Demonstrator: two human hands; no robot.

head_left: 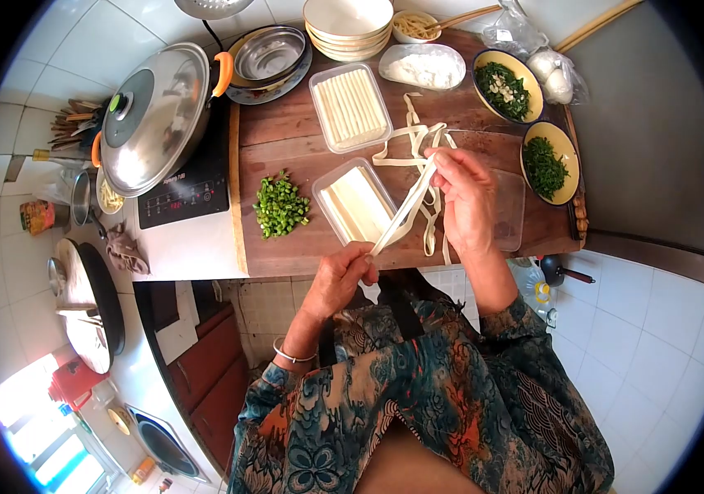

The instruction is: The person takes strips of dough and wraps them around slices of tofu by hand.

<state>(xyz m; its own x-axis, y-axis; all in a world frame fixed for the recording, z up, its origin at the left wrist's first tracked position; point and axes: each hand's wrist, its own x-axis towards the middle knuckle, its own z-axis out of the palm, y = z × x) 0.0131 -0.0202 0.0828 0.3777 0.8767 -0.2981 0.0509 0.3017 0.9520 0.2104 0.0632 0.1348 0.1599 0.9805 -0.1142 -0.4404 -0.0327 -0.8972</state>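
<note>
A pale dough strip (405,207) is stretched slantwise between my two hands. My left hand (342,276) pinches its lower end near the table's front edge. The upper end is pinched by my right hand (461,191). Behind and beside my right hand, long noodle strips (405,158) lie loosely on the wooden table. Under the held strip, an open plastic container (356,202) holds flat, wide dough pieces. Farther back, a second container (350,107) is filled with a row of dough strips.
Chopped green vegetables (281,206) lie left of the containers. Bowls of greens (546,169) (504,86) stand at the right, white powder in a tub (423,67) at the back. A lidded pan (154,119) sits on the cooktop (183,198) at left.
</note>
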